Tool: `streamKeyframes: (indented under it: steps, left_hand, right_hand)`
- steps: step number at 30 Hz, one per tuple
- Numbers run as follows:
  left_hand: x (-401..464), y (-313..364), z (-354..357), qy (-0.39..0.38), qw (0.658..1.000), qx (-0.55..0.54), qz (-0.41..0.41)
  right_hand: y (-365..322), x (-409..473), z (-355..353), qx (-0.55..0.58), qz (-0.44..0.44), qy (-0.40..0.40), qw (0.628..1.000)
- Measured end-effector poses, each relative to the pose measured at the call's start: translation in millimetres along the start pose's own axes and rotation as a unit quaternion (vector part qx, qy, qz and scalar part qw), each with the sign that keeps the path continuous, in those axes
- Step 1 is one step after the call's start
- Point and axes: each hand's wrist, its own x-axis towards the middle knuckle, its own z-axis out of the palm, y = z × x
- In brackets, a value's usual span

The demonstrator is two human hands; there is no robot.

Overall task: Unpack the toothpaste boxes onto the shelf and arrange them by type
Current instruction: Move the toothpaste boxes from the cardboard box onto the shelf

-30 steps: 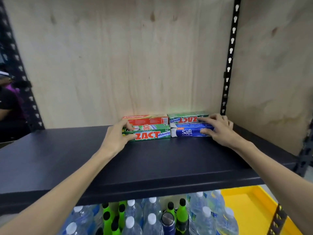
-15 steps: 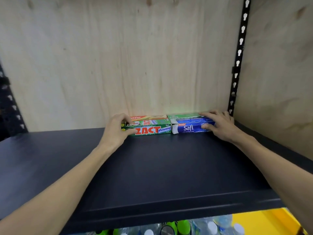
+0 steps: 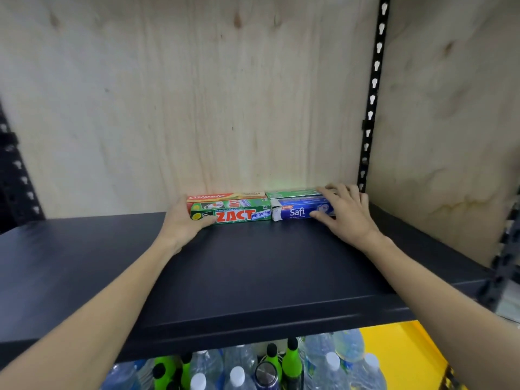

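Four cardboard toothpaste boxes lie at the back of the black metal shelf (image 3: 253, 277), against the plywood wall: the green ZACT box (image 3: 239, 214) before a red Colgate box (image 3: 225, 196), the blue Safi box (image 3: 295, 212) before another green box (image 3: 292, 192). We judge that an uneven push could skew the rows or crush the Safi box's loose end flap. Our left hand (image 3: 183, 220) cups the ZACT box's end, thumb on its front; our right hand (image 3: 346, 212) lies with spread fingers (image 3: 326, 190) over both right-hand boxes.
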Motion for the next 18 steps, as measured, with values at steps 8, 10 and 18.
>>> streamKeyframes:
  steps: [8,10,18]
  left_hand:
    - [-44.5,21.8,-7.8,0.002,1.0,-0.002,0.014]
    - [-63.5,25.7,-11.1,-0.017,0.999,-0.019,0.022]
    - [-154.8,49.8,-31.7,-0.05,0.995,-0.027,0.078]
  right_hand:
    - [-33.3,-40.3,-21.3,0.044,-0.011,0.01,0.999]
    - [-43.3,-53.6,-30.3,0.07,-0.024,0.012,0.997]
    - [-90.5,-124.5,-65.6,0.237,-0.007,0.045,0.97]
